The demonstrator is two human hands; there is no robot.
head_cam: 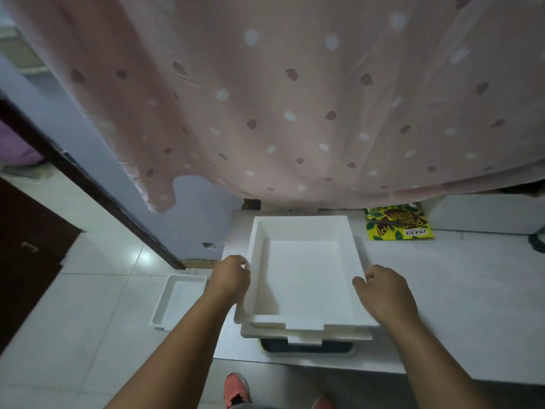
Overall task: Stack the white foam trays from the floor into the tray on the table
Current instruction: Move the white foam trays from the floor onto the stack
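A white foam tray sits on top of another white foam tray, both nested over a dark tray on the grey table. My left hand grips the top tray's left rim. My right hand grips its right rim. The top tray lies slightly askew over the one below. One more white foam tray lies on the tiled floor to the left of the table, partly hidden by my left forearm.
A pink dotted curtain hangs over the table's far side. A yellow-green snack packet lies at the back right beside a white box. A dark door frame runs along the left. My orange shoes stand below.
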